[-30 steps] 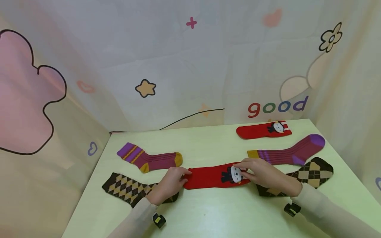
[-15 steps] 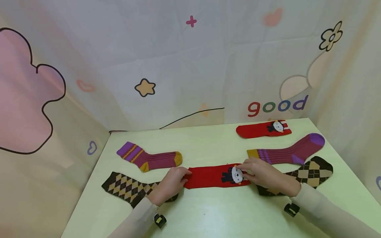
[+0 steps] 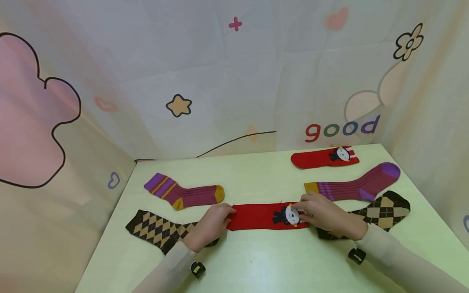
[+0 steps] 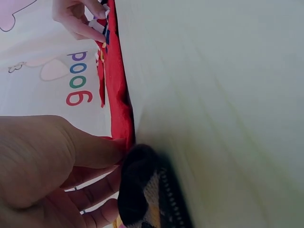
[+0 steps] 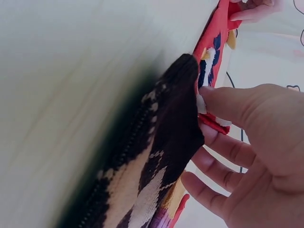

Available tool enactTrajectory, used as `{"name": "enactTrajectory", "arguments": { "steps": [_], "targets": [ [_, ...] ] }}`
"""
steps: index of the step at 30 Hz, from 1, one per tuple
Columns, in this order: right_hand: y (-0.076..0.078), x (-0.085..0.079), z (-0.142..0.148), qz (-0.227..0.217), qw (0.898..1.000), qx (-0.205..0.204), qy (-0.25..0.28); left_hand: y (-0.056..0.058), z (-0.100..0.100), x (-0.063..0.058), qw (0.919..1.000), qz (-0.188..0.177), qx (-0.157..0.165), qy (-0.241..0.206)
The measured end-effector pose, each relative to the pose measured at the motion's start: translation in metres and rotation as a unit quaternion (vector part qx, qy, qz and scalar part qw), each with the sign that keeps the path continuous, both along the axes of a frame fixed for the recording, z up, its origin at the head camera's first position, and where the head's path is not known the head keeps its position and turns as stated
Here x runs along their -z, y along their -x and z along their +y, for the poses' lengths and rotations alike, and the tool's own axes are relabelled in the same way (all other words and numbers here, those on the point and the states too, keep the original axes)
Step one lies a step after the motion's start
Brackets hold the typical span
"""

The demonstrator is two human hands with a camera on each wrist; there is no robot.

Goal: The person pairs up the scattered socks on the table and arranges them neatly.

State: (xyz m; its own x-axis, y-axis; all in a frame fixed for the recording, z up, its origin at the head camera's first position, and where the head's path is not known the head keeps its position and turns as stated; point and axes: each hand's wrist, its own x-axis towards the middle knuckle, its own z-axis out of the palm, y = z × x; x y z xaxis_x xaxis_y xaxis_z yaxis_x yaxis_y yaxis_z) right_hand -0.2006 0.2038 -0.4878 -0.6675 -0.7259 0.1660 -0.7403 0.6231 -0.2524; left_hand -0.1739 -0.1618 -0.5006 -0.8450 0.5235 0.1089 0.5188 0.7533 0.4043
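Observation:
A red sock [image 3: 253,217] with a white-faced cartoon figure lies flat across the middle of the table. Its left end is pinched by my left hand [image 3: 209,226], with the thumb on the red fabric in the left wrist view. At the figure end, my right hand [image 3: 326,213] pinches the cuff between thumb [image 5: 221,102] and fingers. A brown argyle sock [image 3: 157,228] lies partly hidden under my left wrist. Another argyle sock [image 3: 384,211] passes beneath my right forearm.
At the back right lies a second red sock [image 3: 313,159] with the same figure. One maroon-purple sock [image 3: 196,196] is at the left, another [image 3: 346,190] at the right. A printed curtain [image 3: 227,81] stands behind the pale table [image 3: 256,260].
The red sock's near edge looks slightly straighter, and its figure end has shifted very slightly to the right. Both hands keep their hold; the whole head view has drifted a little.

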Motion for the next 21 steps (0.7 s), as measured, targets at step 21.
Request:
{"name": "enactTrajectory", "arguments": {
  "steps": [21],
  "targets": [
    [-0.004,0.0042,0.0011,0.004,0.999,0.038,-0.021,-0.0008,0.0018,-0.0001,0.9954,0.076,0.009,0.058]
  ]
}}
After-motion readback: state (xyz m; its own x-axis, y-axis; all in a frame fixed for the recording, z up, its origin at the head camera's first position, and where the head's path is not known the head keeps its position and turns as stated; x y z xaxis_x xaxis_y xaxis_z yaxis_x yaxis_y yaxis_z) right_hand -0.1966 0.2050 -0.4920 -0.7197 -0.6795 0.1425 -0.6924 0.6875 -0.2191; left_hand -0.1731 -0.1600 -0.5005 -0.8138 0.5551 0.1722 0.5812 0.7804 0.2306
